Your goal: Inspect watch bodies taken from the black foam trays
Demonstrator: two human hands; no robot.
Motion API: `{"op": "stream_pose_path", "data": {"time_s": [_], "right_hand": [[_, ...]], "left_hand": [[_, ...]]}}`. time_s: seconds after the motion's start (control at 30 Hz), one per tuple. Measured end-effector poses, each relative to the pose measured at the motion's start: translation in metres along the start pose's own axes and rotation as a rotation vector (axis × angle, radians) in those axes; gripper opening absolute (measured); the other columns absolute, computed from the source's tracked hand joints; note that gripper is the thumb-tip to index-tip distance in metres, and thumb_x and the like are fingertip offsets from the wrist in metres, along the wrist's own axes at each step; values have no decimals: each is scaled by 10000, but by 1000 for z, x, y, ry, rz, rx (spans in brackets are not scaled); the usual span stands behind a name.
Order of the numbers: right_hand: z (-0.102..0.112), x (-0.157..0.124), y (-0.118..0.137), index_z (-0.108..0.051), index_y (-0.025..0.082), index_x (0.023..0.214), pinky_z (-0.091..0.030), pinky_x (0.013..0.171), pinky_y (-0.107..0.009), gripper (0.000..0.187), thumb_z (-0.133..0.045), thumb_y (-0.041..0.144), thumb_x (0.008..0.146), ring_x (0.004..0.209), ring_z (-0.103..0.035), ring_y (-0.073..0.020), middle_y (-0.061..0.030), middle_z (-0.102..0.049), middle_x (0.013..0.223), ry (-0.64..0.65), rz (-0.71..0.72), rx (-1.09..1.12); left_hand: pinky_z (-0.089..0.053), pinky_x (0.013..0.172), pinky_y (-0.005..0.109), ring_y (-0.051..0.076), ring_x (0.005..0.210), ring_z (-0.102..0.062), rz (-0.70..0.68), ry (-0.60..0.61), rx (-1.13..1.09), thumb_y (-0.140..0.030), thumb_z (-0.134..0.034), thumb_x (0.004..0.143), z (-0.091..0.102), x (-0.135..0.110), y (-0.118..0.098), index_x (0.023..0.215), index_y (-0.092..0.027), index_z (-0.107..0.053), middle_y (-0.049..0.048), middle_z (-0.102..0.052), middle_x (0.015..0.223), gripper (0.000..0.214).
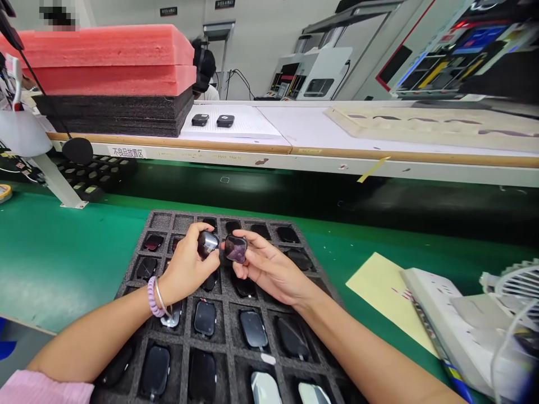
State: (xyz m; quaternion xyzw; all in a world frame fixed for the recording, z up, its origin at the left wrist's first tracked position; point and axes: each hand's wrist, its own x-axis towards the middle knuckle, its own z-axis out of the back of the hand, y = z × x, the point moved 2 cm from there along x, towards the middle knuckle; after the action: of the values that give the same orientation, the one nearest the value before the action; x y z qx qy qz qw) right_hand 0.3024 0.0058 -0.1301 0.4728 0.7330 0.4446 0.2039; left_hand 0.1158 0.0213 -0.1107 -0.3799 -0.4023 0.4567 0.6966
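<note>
Head view: the left hand [187,269] has its fingers closed round a small glossy black rounded part [208,243], and the right hand [263,266] pinches a second glossy dark part with a purple sheen [235,248]. Both parts are held just beside each other, almost touching, above the black foam compartment tray [229,359] on the green worktop [63,258]. Neither hand is nearer; each part faces up towards the camera.

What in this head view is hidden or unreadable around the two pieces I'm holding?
- Left hand covers most of its dark glossy piece and the foam tray pockets beneath.
- Right-hand piece: underside hidden by the right hand.
- Tray's near rows: cut off by the bottom edge.
- Shelf label: too small to read.
</note>
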Motion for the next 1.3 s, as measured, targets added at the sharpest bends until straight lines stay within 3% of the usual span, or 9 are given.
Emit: {"op": "stream_pose_path", "data": {"time_s": [0.53, 0.73, 1.0, 1.17, 1.3], "right_hand": [[1, 0, -1, -679, 312, 1213, -536, 726, -233, 322, -835, 336, 933, 743, -633, -118, -28, -651, 1117, 8, 2, -6], [0, 0, -1, -675, 311, 1220, -537, 725, -238, 327, -833, 338, 935, 742, -633, -122, -31, -654, 1120, 12, -5, -5], [0, 0, -1, -659, 294, 1227, -530, 712, -250, 370, -850, 355, 915, 744, -634, -133, -33, -653, 1099, -4, -11, -14], [-2, -2, 0, -644, 276, 1193, -517, 685, -275, 420, -884, 386, 867, 701, -605, -143, -38, -651, 1073, -49, -22, -37], [-4, -4, 0, -644, 294, 1192, -506, 687, -274, 398, -875, 380, 879, 703, -606, -140, -34, -651, 1098, -36, -34, -21]], "left_hand": [[-353, 567, 244, 76, 497, -391, -42, -8, 68, -223, -561, 776, 3, -2, -4, 1122, -187, -503, -47, -495, 756, 352], [-376, 546, 232, 92, 530, -431, 25, 20, 15, -262, -573, 811, 3, -6, -5, 1193, -204, -482, -34, -514, 785, 397], [-380, 541, 223, 83, 537, -433, 12, -29, 33, -242, -578, 786, 2, -3, -1, 1182, -205, -500, -14, -561, 865, 406], [-361, 542, 229, 74, 500, -388, -9, -25, 62, -219, -574, 771, 4, -3, -3, 1139, -199, -508, -37, -527, 800, 374], [-374, 552, 227, 93, 554, -443, 18, -5, 22, -230, -567, 787, 3, -4, -3, 1156, -201, -497, -22, -545, 830, 377]]}}
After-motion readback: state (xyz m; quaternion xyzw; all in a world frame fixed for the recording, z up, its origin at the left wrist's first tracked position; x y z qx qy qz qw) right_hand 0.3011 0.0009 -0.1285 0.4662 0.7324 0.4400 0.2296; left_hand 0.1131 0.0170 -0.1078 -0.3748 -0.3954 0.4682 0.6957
